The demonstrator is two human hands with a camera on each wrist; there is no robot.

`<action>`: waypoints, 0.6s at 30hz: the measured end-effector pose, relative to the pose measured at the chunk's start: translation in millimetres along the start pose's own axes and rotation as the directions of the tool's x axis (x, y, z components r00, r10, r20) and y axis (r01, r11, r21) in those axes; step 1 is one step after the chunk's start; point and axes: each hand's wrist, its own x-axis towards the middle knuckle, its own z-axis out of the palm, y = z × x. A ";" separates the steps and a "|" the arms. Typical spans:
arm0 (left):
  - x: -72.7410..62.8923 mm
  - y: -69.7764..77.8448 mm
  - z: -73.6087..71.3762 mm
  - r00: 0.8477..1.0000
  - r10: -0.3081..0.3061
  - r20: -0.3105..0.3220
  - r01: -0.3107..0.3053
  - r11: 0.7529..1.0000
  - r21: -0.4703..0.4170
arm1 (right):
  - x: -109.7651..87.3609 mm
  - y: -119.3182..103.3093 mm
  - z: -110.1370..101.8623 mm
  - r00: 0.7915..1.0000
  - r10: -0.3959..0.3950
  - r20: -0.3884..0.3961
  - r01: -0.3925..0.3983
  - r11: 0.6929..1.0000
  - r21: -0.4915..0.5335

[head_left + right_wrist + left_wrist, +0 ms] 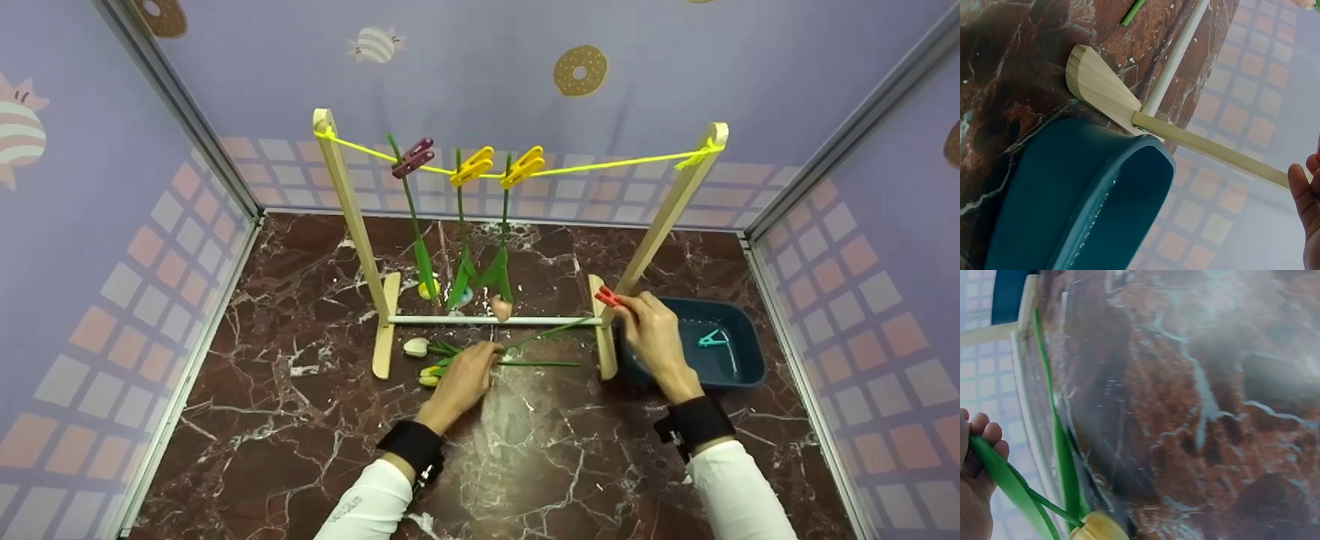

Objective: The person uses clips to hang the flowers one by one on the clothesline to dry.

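The left hand (466, 379) holds a tulip (1002, 473) by its green part, with another tulip (1064, 455) beside it, and the right hand (654, 330) pinches a red peg (608, 298) near the tub (756, 352). Between tulips and tub stands the rack's right foot (606, 354) — while three tulips (424, 266) hang pegged on the yellow line (615, 163). Only the head view shows the turquoise peg (711, 340) in the tub; the left wrist view shows the curled fingers (994, 433) better.
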 end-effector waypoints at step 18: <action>26.9 17.7 -21.5 0.994 -0.051 -0.099 0.045 0.997 -0.063 | -2.8 -3.5 4.2 1.000 0.009 -0.001 -0.009 1.000 0.007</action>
